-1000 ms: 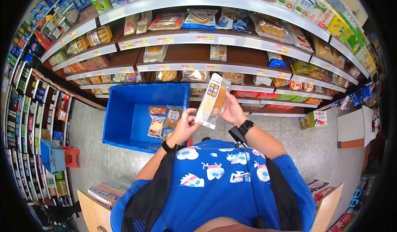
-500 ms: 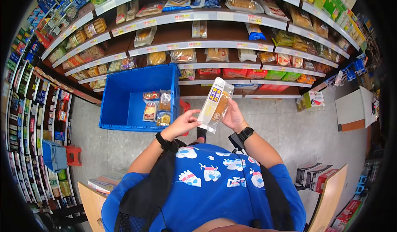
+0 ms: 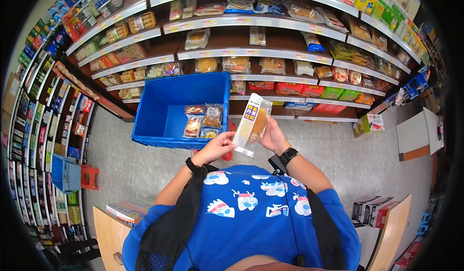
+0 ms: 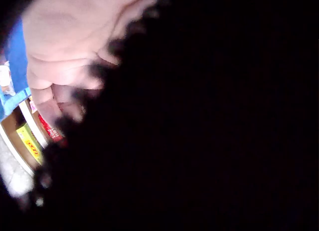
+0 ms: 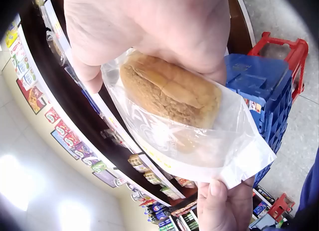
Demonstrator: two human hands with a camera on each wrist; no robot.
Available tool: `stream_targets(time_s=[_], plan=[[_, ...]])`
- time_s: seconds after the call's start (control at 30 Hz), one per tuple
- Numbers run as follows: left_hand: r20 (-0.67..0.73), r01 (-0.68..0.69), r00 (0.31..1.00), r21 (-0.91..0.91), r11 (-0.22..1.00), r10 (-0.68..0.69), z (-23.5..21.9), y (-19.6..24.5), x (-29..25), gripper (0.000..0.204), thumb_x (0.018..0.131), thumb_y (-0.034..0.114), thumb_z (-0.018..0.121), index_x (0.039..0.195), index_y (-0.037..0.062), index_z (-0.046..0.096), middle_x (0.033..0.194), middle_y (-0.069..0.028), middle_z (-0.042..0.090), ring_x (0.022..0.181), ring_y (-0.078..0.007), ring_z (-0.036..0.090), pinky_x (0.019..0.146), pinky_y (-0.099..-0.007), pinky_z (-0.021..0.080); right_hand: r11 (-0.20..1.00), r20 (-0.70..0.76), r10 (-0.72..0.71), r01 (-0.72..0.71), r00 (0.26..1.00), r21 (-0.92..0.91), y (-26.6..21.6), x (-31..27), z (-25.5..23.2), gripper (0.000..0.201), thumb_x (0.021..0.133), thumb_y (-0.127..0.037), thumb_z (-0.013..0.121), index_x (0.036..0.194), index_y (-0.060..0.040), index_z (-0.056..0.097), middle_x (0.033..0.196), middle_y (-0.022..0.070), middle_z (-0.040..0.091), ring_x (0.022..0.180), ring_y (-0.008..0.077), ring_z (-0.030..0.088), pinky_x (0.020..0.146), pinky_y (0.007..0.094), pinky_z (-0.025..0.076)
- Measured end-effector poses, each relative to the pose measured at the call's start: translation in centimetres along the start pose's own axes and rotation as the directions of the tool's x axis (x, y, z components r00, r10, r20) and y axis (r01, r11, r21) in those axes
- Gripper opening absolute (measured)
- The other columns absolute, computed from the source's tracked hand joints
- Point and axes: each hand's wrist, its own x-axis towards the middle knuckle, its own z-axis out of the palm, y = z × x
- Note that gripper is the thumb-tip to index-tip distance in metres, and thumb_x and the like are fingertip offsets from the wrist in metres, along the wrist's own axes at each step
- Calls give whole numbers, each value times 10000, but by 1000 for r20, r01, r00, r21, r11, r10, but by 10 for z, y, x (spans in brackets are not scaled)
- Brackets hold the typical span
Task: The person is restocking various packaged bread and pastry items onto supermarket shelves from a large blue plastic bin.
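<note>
In the head view, both hands hold a clear plastic packet of bread (image 3: 252, 123) with a white, purple-lettered strip, in front of the chest. My left hand (image 3: 218, 146) pinches its lower end, thumb on top, as the right wrist view shows. Along its right side, my right hand (image 3: 274, 135) grips the packet by the bread. A golden loaf (image 5: 169, 91) shows through the film in the right wrist view. The left wrist view is mostly black, with only part of the left palm (image 4: 65, 51) and some curled fingers visible.
A blue crate (image 3: 159, 80) stands left of the hands on a red stool (image 3: 228, 154), several packaged breads (image 3: 211, 115) inside. Shelves (image 3: 290, 58) of packaged bread run across the front. A second blue basket (image 3: 66, 174) is at far left, a carton (image 3: 369, 124) at right.
The head view has shifted, so shelves and crate appear higher in the picture, and the crate swings left, then back right. Both hands keep holding the bread packet almost still.
</note>
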Motion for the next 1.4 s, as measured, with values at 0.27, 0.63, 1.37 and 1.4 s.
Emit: stream_targets(time_s=[0.27, 0.63, 1.37, 1.4], plan=[[-121, -30, 992, -4, 1000, 30, -119, -17, -109, 484, 926, 88, 580, 1357, -3, 381, 962, -59, 661, 904, -104, 620, 828, -242, 479, 993, -10, 115, -115, 993, -31, 119, 89, 69, 566, 969, -436, 426, 1414, -101, 326, 1407, 120, 440, 1300, 276, 432, 1064, 494, 352], [-282, -27, 959, -89, 996, 1, -247, -50, -221, 528, 906, 107, 606, 1365, -17, 377, 949, -55, 667, 896, -103, 616, 840, -247, 471, 947, -47, 292, -296, 955, -122, 247, 192, 151, 504, 980, -396, 396, 1401, -123, 342, 1371, 117, 475, 1272, 291, 463, 1031, 544, 373], [-335, 126, 939, 119, 985, -79, -363, -40, -145, 561, 911, 165, 601, 1383, -9, 352, 1247, -155, 543, 1149, -208, 524, 962, -333, 430, 915, -146, 399, -403, 905, 3, 258, 346, 98, 497, 964, -361, 460, 1369, -84, 383, 1340, 123, 494, 1221, 301, 501, 1031, 523, 382], [-341, 125, 936, 79, 989, -91, -374, -34, -136, 594, 906, 186, 604, 1396, -11, 333, 1265, -173, 528, 1167, -226, 514, 976, -340, 423, 911, -160, 401, -411, 902, -31, 260, 356, 95, 520, 966, -382, 464, 1374, -71, 378, 1341, 130, 485, 1230, 277, 499, 1010, 498, 417]])
